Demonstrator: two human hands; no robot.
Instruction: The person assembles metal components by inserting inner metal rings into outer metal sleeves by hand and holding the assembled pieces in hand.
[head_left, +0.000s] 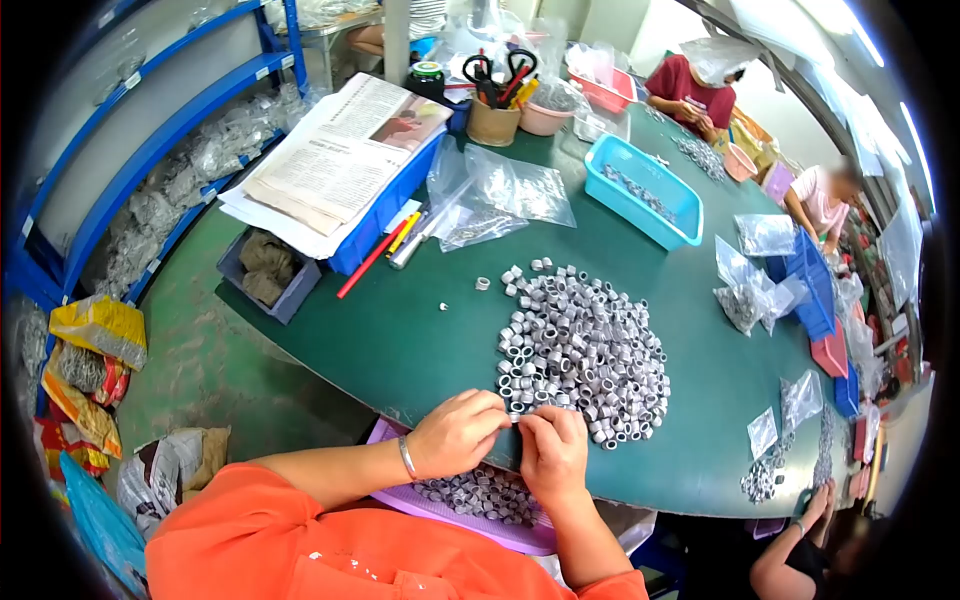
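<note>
My left hand (pixel 458 436), with a bracelet on its wrist, is closed in a pinch at the front edge of the green table. My right hand (pixel 555 448) faces it, its thumb and fingers pressed together too. Between the fingertips is a small grey metal ring, mostly covered by them. Just beyond both hands spreads a large pile of short metal rings (pixel 585 350), several lying on end. Below the hands, at my lap, a purple basket (pixel 400 492) holds more rings (pixel 485 495), partly hidden by my arms.
Left on the table are a blue box (pixel 385 205) under papers (pixel 335 150), pens (pixel 375 250), plastic bags (pixel 510 190) and a grey bin (pixel 285 300). A turquoise basket (pixel 640 185) stands behind the pile. Other people sit along the far and right sides.
</note>
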